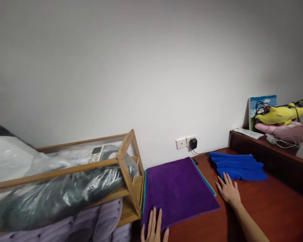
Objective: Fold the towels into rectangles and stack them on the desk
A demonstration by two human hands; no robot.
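A purple cloth (179, 191) lies flat on the reddish-brown wooden table (272, 205), with green and blue edges of other cloths showing beneath it. My left hand (154, 228) rests on its near left corner, fingers spread; the wrist is cut off by the lower frame edge. To the right, my right hand (228, 190) is open, palm down, its fingertips at the near edge of a crumpled blue cloth (238, 166). That blue cloth lies in loose folds near the wall.
Left stands a wooden rack (126, 178) holding plastic-wrapped bundles and a remote control (96, 154). A black plug (193, 144) sits in the wall socket, its cord running along the table's back. A raised ledge (270, 144) at right carries a yellow plush toy (277, 115) and a pink one (284, 131).
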